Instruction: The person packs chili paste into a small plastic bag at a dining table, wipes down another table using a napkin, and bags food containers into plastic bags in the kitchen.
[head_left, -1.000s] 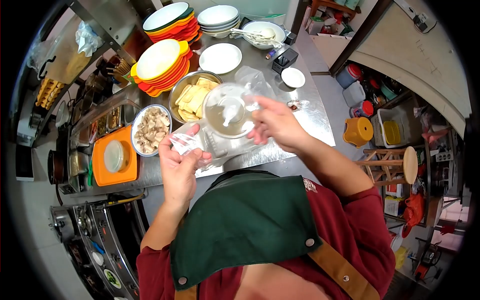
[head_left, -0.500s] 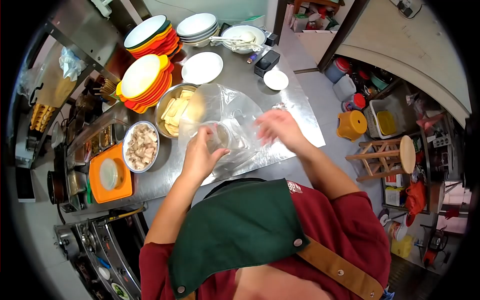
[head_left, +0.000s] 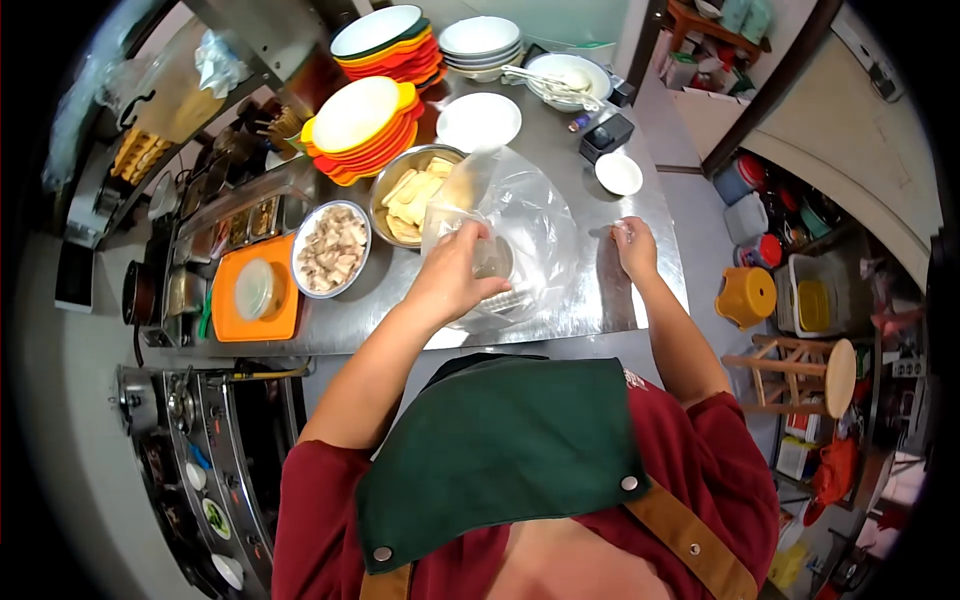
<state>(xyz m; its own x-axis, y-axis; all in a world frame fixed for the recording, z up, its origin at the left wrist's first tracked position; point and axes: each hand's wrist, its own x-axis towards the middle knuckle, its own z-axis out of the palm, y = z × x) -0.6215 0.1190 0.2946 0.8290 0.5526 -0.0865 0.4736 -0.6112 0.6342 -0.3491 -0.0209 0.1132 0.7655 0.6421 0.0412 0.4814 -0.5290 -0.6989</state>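
Note:
My left hand (head_left: 455, 275) is curled round the near-left side of a clear plastic bag (head_left: 545, 225), thumb and fingers closed on it. The bag stands puffed out on the steel counter, and a round clear rim shows through it beside my fingers. Further right, my right hand (head_left: 636, 250) is closed in a pinch above the counter's right part, on a small crumpled clear piece (head_left: 626, 233) whose kind I cannot make out. Just behind the bag sits a metal bowl (head_left: 378, 213) of pale yellow slices (head_left: 415, 200). A white bowl (head_left: 298, 268) of chopped pale-brown pieces (head_left: 333, 247) stands to its left.
An orange tray (head_left: 230, 318) with a lidded tub (head_left: 258, 292) lies at the left. Stacked yellow-orange dishes (head_left: 362, 112), grey-white bowls (head_left: 480, 38) and a white plate (head_left: 478, 121) stand behind. A small white bowl (head_left: 619, 174) and black box (head_left: 607, 135) are at the back right.
My right hand has moved right, away from the bag, and closed on the small clear piece that lay on the counter. My left hand stays on the bag. The whole view has shifted.

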